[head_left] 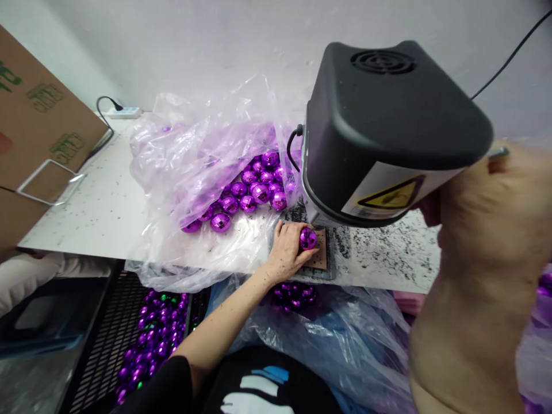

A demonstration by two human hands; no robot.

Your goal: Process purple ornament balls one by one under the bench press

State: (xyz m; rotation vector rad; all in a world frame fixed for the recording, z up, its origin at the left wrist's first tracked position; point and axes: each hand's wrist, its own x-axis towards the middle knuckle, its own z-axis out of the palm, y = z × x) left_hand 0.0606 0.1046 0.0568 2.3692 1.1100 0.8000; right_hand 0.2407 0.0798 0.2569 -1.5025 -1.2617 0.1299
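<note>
My left hand (288,248) pinches a shiny purple faceted ball (307,238) between thumb and fingers. It rests over a brown board (319,253) on the grey base of a bench drill press (388,121). The press's black housing with a vent and a yellow warning label looms above; its bit is hidden from me. At the right side of the housing, my right hand (487,184) is closed around a lever, of which only a metal end (498,153) shows. That hand and forearm are close to the camera and partly blurred.
Behind my left hand, a clear plastic bag (172,155) spills purple balls (259,192). Dark shavings litter the white table (388,253). A cardboard box (43,126) and power strip (124,112) stand left. Below are a black crate (107,322) of purple balls and plastic sheeting (336,339).
</note>
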